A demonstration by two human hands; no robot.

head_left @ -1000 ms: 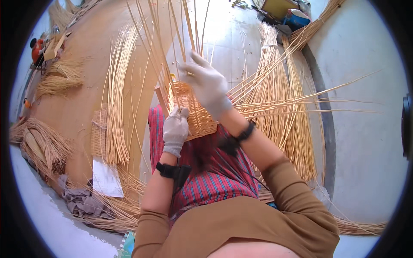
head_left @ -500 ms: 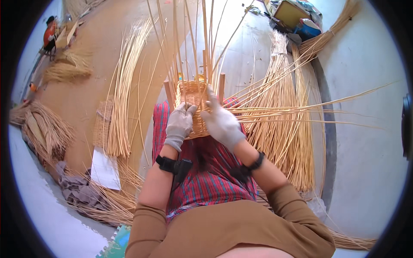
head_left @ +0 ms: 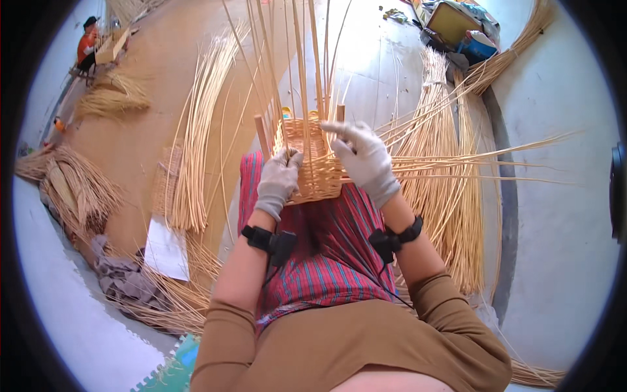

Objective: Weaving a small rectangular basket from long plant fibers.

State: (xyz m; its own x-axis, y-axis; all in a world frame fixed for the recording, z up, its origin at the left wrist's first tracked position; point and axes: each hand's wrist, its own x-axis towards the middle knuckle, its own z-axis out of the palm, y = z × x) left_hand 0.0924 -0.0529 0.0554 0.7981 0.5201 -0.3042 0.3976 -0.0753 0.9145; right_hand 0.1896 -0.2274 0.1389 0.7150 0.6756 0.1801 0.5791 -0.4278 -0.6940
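A small wicker basket, partly woven, rests at my lap with long upright stakes rising from its walls. My left hand, in a pale work glove, is closed on the basket's near left edge, at the foot of some stakes. The fingertips and what exactly they pinch are partly hidden. Gloved too, my right hand hovers over the basket's right side, index finger stretched leftward and thumb apart. Several long strands stick out to the right from behind this hand.
Wooden posts stand beside the basket. Long reed bundles lie to the right and left. A woven panel and white sheet are at left. Another person sits far left. A cluttered box stands far right.
My right hand has lifted off the basket's right wall and shifted right, its index finger now pointing left. My left hand stays at the basket's left edge. The whole view has shifted slightly.
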